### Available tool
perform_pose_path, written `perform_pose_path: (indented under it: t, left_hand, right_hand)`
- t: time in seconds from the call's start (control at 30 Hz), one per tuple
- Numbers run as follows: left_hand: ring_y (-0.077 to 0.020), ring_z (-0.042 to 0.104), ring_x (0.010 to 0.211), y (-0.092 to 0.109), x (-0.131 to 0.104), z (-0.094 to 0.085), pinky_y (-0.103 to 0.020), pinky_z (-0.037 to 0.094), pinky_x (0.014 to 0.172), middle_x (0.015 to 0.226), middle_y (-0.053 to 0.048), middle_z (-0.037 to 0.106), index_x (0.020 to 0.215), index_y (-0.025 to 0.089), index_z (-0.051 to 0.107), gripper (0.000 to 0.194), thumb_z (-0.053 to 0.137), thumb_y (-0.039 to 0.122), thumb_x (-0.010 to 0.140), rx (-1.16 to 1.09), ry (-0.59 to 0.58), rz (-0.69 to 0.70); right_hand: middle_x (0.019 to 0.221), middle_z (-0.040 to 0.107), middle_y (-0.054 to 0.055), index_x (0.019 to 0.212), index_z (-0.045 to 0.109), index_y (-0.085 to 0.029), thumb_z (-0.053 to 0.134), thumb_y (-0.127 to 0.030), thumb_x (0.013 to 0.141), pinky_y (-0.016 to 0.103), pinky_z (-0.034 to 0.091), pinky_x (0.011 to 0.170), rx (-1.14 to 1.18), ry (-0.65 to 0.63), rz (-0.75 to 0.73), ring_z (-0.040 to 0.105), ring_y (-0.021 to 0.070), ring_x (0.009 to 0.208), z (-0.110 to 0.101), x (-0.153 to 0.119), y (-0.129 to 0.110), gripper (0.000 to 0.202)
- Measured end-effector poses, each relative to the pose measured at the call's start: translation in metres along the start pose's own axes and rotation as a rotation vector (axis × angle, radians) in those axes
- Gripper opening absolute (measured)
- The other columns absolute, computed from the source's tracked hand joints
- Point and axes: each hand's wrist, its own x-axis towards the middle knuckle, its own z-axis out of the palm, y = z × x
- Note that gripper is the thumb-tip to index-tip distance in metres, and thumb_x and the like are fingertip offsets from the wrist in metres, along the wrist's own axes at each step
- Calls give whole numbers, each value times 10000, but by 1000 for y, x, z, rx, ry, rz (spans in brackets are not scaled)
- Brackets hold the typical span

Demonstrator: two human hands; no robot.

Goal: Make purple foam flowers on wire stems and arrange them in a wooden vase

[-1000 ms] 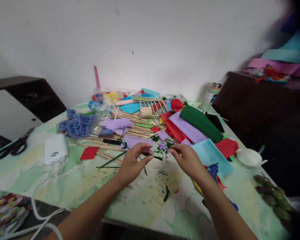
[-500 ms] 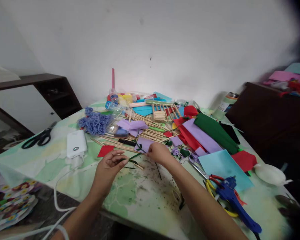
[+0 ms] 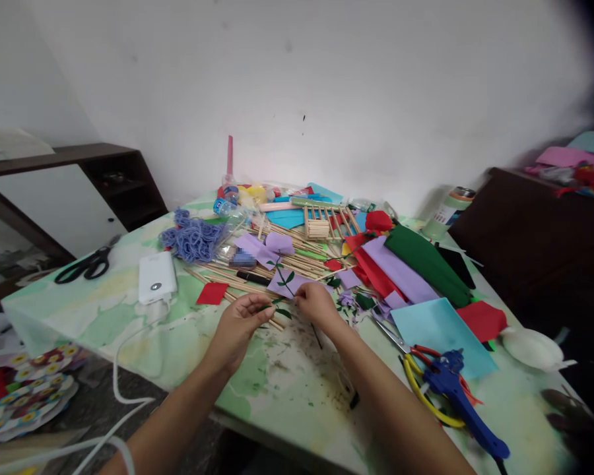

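A smooth, matt pale wall (image 3: 287, 86) rises behind the table (image 3: 257, 389), whose cover is blotched in soft green and cream. Cabinets flank it: a dark brown one (image 3: 492, 204) on the right, and on the left a dark-framed one (image 3: 49, 204) with a flat pale door. Across the table's middle spreads a loose layer of slim, straight wooden sticks (image 3: 304, 265). To their right lies a thick, dark green folded sheet (image 3: 426, 264), and nearer the front a stiff, light blue sheet (image 3: 428, 323) with crisp edges. A blue glue gun (image 3: 458, 392) with a smooth, tapering handle rests beside that sheet, near red and yellow handles.

The right hand (image 3: 317, 307) is curled inward, its grip closed at the fingertips on a leafy stem (image 3: 283, 280); the left hand (image 3: 237, 330) has thumb and forefinger nearly together on a green leaf piece (image 3: 284, 314), the other fingers loosely bent. Both hands are over the table's centre, just in front of the sticks.

A fluffy, looped heap of violet yarn (image 3: 193, 239) sits left of the sticks, with a glossy white box (image 3: 157, 278) with rounded corners in front of it. The stem is thin and dark, slanting up and left with small pointed leaves, above a flat lilac piece (image 3: 278, 284). The leaf piece is slender and pointed; whether it joins the stem, I cannot tell.
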Motion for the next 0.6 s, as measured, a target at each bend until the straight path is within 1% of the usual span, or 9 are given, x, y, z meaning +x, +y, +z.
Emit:
perform_pose_path:
  t: [0.17, 0.3, 0.37, 0.43, 0.5, 0.57, 0.6]
  left_hand:
    - [-84, 568, 650, -11, 5, 11, -181, 460, 601, 698, 8, 633, 722, 128, 654, 298, 832, 192, 492, 27, -20, -22]
    - [-85, 570, 603, -24, 10, 14, -187, 467, 563, 671, 15, 625, 736, 126, 647, 307, 829, 212, 504, 37, -23, -49]
    - [-88, 581, 588, -30, 11, 12, -188, 465, 561, 654, 14, 626, 747, 127, 643, 307, 824, 228, 521, 48, -23, -73]
    - [-90, 593, 590, -33, 10, 8, -180, 457, 566, 644, 8, 633, 747, 126, 639, 309, 824, 233, 523, 62, -9, -95]
    - [-91, 603, 609, -34, 8, 4, -175, 454, 582, 653, 1, 641, 743, 124, 638, 315, 827, 230, 514, 65, 14, -109]
    - [-91, 601, 618, -35, 7, 0, -173, 448, 586, 660, -4, 641, 739, 121, 638, 312, 826, 229, 515, 80, 20, -116]
    - [-91, 597, 619, -36, 6, -1, -172, 445, 585, 661, -6, 639, 738, 122, 639, 302, 822, 231, 524, 97, 12, -116]
  right_hand:
    - [830, 706, 58, 843, 715, -164, 563, -190, 770, 221, 369, 614, 53, 23, 22, 618, 161, 761, -2, 3, 15, 171]
    - [817, 702, 64, 823, 716, -158, 582, -183, 763, 225, 385, 630, 58, 21, -3, 614, 164, 748, 0, 7, 12, 149]
    - [824, 697, 66, 824, 712, -159, 583, -194, 775, 233, 400, 683, 56, 31, -38, 607, 169, 783, -5, -1, 10, 142]
    - [890, 685, 82, 892, 697, -157, 567, -229, 810, 258, 402, 783, 50, 72, -70, 586, 187, 874, -16, -22, 16, 170]
    - [1011, 652, 103, 1034, 648, -152, 512, -245, 858, 303, 370, 897, 28, 165, -84, 536, 210, 997, -32, -58, 34, 241]
    - [1036, 631, 122, 1064, 621, -143, 463, -243, 870, 347, 384, 907, -91, 395, -88, 525, 234, 1001, -48, -105, 66, 270]
    - [1046, 621, 138, 1076, 607, -135, 450, -265, 868, 378, 392, 905, -176, 491, -46, 522, 256, 1007, -54, -129, 87, 291]
